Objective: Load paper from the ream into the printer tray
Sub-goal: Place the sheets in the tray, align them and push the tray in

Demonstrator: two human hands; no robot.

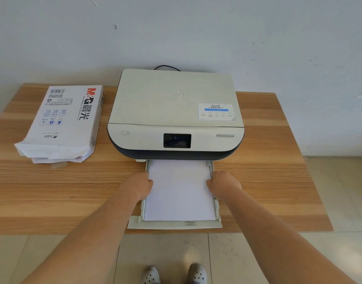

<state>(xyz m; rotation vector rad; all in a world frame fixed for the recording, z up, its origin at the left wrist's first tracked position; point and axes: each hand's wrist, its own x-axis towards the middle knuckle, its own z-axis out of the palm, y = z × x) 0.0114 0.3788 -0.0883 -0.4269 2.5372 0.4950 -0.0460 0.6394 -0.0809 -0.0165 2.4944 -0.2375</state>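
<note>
A white printer (176,113) with a dark base stands at the middle of the wooden table. Its tray (174,224) is pulled out toward me and holds a stack of white paper (179,193). My left hand (138,186) rests at the tray's left side, thumb on the paper's left edge. My right hand (223,184) is at the tray's right side, thumb on the paper's right edge. Both hands are curled around the tray's sides. The opened paper ream (63,121) in its white wrapper lies to the left of the printer.
The wooden table (278,181) stands against a white wall. A black cable (166,67) runs behind the printer. The tray's front overhangs the table's near edge. Tiled floor and my two shoes (174,273) show below.
</note>
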